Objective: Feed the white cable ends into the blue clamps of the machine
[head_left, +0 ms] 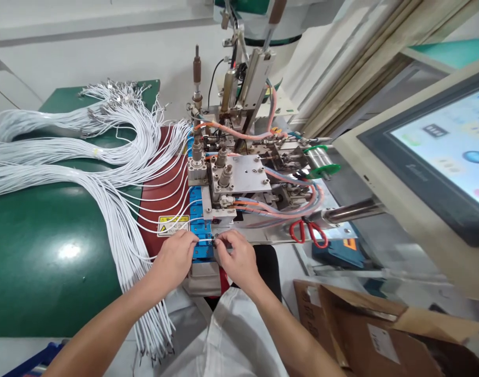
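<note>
Pale clothing [239, 340] fills the bottom of the view, nearest the camera, with the person's bare forearms reaching forward on either side of it. From the left, a green tabletop [46, 251] carries thick bundles of white cables [115, 230], one of them bending over the near edge so that its ends hang down. Next comes a red-brown panel [148, 242] with a yellow-and-white warning label [172, 225], crossed by single cables that fan out to a row of blue blocks [203, 254]. At the near end of that row the left hand [175, 256] pinches one white cable [204, 240] between thumb and fingers. Its short visible length lies over the blue blocks between the two hands, long axis running left to right, dark tip to the right. The right hand [237, 256] is the nearer to that tip, its fingertips curled in against it; whether they grip it or merely press it, I cannot tell. Just beyond the hands stands the machine [245, 173], with its metal plate and orange and blue tubes. Further right are red-handled scissors [310, 230], a green-flanged wire spool [318, 158], an open cardboard box [365, 335] low down, and a tilted display screen [455, 133] at the far right
</note>
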Available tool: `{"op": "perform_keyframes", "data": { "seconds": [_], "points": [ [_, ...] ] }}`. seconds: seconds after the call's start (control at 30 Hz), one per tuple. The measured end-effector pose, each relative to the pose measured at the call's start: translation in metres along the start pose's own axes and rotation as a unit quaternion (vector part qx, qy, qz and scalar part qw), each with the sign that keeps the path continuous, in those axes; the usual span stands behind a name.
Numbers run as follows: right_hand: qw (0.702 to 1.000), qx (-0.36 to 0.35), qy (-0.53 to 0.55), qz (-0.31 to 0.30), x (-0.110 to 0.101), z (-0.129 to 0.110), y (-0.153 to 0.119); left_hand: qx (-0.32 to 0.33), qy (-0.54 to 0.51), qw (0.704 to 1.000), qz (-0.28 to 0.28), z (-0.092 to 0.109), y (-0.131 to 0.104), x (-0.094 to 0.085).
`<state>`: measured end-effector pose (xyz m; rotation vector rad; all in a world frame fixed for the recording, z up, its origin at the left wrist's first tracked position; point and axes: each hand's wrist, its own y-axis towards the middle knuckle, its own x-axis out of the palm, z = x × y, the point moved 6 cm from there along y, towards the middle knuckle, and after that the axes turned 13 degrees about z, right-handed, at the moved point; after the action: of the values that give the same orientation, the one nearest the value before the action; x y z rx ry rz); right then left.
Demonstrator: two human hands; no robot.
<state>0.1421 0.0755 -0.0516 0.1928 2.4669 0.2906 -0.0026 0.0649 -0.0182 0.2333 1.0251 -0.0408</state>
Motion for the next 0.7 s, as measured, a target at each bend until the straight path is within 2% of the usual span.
{"op": "perform_keyframes", "data": {
  "seconds": [0.23, 0.4, 0.57, 0.7],
  "points": [
    [0.997, 0.057, 0.026, -0.037, 0.008, 0.013, -0.001, -0.006, 0.021, 1.000, -0.022, 0.001, 0.002, 0.002],
    [0.997, 0.014, 0.049, -0.065, 0.011, 0.012, 0.003, 0.007, 0.011, 0.999, -0.031, 0.002, 0.002, 0.003],
    [0.998, -0.046, -0.006, -0.036, 0.015, 0.005, 0.006, 0.024, 0.028, 0.999, -0.032, 0.002, -0.002, 0.006],
    [1.000, 0.011, 0.028, -0.004, 0.022, 0.011, -0.001, 0.033, 0.074, 0.996, -0.031, 0.004, -0.005, 0.008]
  ]
}}
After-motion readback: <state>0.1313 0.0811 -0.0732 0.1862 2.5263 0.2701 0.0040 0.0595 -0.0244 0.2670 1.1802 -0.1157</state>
